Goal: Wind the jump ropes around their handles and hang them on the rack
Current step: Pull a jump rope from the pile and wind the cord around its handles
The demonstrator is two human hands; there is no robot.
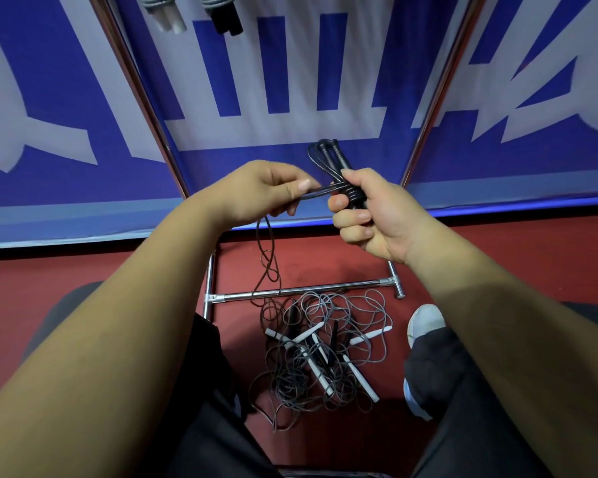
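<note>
Black cord (317, 193), thin and limp, stretched between my hands. My left hand (259, 191) pinches it between thumb and forefinger, and my right hand (370, 215) has its fingers curled tight round the pair of black handles (335, 160), a few turns lying on them. The slack (268, 257) dangles to the tangled pile (325, 346) on the red floor (497, 257), by the rack (301, 291) base. It looks light and springy, so I reckon it will uncoil unless kept taut. Best to grip the stiff handles low and feed the cord close in, since it looks slick.
</note>
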